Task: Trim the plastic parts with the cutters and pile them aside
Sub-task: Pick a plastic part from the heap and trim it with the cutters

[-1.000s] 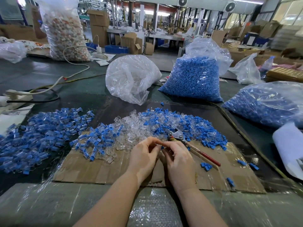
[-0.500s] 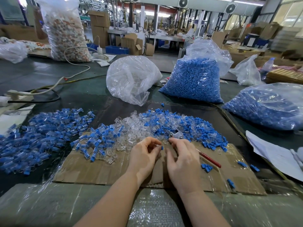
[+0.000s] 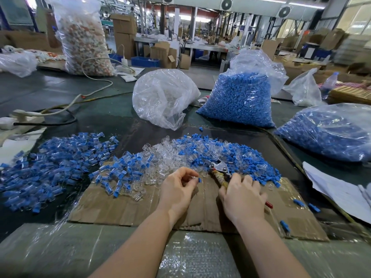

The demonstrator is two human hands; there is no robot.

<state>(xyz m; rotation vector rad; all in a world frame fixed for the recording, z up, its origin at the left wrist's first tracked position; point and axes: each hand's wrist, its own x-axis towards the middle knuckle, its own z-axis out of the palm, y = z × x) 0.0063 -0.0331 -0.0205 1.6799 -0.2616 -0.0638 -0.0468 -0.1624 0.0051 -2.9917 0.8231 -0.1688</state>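
My left hand [image 3: 178, 190] pinches a small blue and clear plastic part [image 3: 199, 179] at its fingertips, over the cardboard sheet [image 3: 124, 207]. My right hand [image 3: 244, 195] lies over the handles of the metal cutters [image 3: 219, 169], whose jaws point up-left into the mixed heap of clear and blue parts [image 3: 200, 155]. A red handle tip [image 3: 269, 204] sticks out past the hand. How firmly the fingers hold the handles is hidden. A large pile of blue-capped clear parts [image 3: 50, 163] lies to the left on the dark table.
Behind the heap stand a near-empty clear bag [image 3: 162, 97] and a full bag of blue pieces [image 3: 239, 97]. Another bag of blue parts [image 3: 329, 131] lies at the right, above white paper [image 3: 337, 187]. A power strip and cables [image 3: 26, 115] lie far left.
My hands have parted. The right hand slid right and down along the cutters' handles, uncovering the jaws. The left hand stays in place with the small part.
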